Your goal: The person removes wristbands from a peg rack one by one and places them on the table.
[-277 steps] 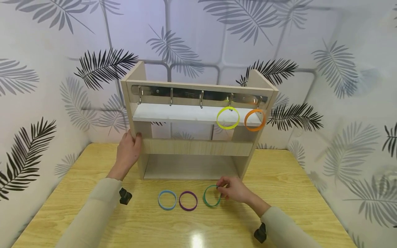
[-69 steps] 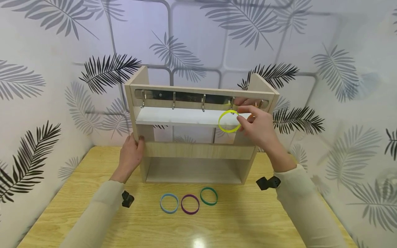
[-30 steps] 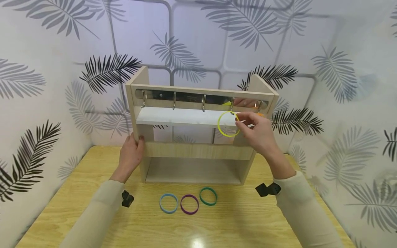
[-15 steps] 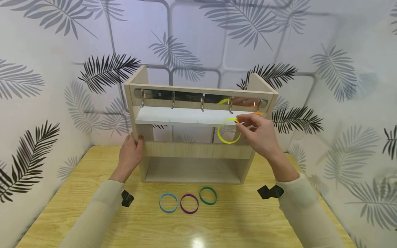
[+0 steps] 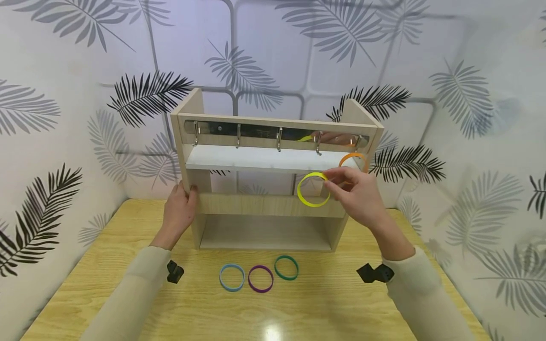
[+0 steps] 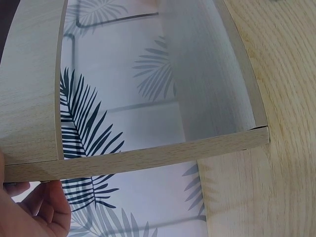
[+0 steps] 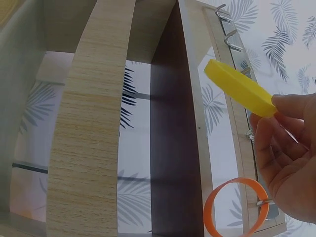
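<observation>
In the head view my right hand (image 5: 358, 194) pinches a yellow wristband (image 5: 300, 193) by its right side, below the hook rail (image 5: 258, 132) and in front of the wooden shelf unit (image 5: 273, 204). The right wrist view shows the yellow wristband (image 7: 239, 89) edge-on between thumb and fingers, apart from the hooks. An orange wristband (image 7: 210, 210) hangs on the end hook, partly behind my right hand in the head view. My left hand (image 5: 179, 210) grips the unit's left side panel; in the left wrist view its fingers (image 6: 54, 207) curl behind the panel edge.
On the wooden table (image 5: 170, 312), in front of the unit, lie a light blue wristband (image 5: 221, 279), a purple wristband (image 5: 250, 280) and a green wristband (image 5: 277, 271). A leaf-patterned wall (image 5: 273, 61) stands behind. The other hooks hold nothing.
The yellow wristband hung on the fourth hook; my right hand has taken it off and lowered it. Earlier that hand held the green wristband on the table. My left hand keeps its grip.
</observation>
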The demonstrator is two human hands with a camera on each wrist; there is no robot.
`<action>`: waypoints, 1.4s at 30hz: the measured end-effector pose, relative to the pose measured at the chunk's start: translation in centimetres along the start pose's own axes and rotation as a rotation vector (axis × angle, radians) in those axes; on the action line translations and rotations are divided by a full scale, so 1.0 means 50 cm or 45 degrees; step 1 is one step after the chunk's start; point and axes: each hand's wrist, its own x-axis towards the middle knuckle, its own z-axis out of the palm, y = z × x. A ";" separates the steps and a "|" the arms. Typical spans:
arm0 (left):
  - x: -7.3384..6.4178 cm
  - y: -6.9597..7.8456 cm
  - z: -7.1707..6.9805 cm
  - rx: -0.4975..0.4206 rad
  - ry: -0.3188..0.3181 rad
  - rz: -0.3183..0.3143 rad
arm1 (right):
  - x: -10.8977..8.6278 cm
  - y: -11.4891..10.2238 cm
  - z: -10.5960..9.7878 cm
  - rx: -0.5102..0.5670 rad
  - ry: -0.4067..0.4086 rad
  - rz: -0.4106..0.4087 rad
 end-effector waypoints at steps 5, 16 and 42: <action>0.001 -0.002 0.000 0.004 0.011 0.008 | -0.012 0.007 0.009 0.028 -0.065 -0.004; -0.001 -0.001 0.000 -0.015 0.003 0.010 | -0.030 0.014 0.021 0.055 -0.143 0.035; 0.000 0.001 0.002 0.008 0.026 0.002 | -0.053 0.044 0.046 0.100 -0.178 0.052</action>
